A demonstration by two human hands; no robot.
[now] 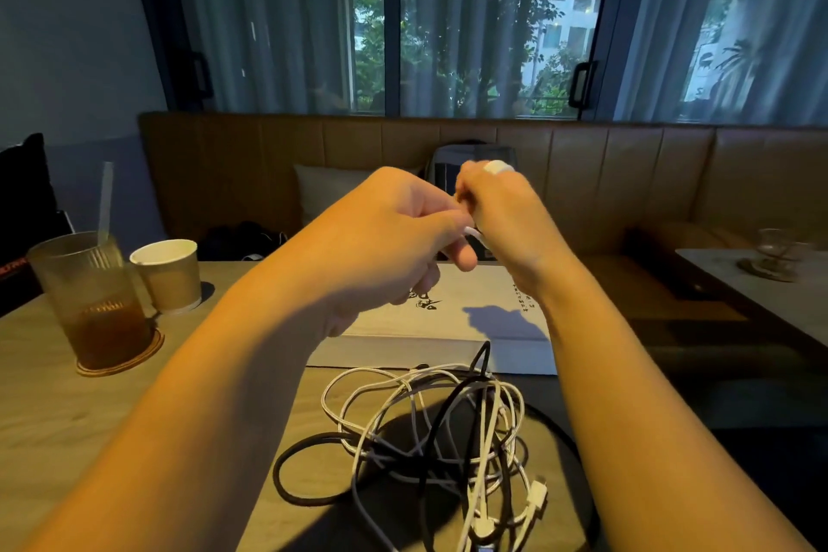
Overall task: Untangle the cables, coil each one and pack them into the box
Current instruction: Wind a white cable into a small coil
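Observation:
A tangle of white and black cables [430,444] lies on the wooden table close to me, with white plugs at its lower right. Behind it rests a flat white box [448,327] with black lettering on its lid. Both hands are raised above the box, touching each other. My left hand [403,224] pinches a short piece of white cable [472,233] between thumb and fingers. My right hand [502,211] is closed around the same white cable, and a white loop shows at its top. How much cable the fists hide is unclear.
At the left stand a tall plastic cup of brown drink [89,300] with a straw on a coaster and a paper cup [168,273]. A brown padded bench [627,175] with a bag runs behind the table. A second table [761,287] with a glass is at right.

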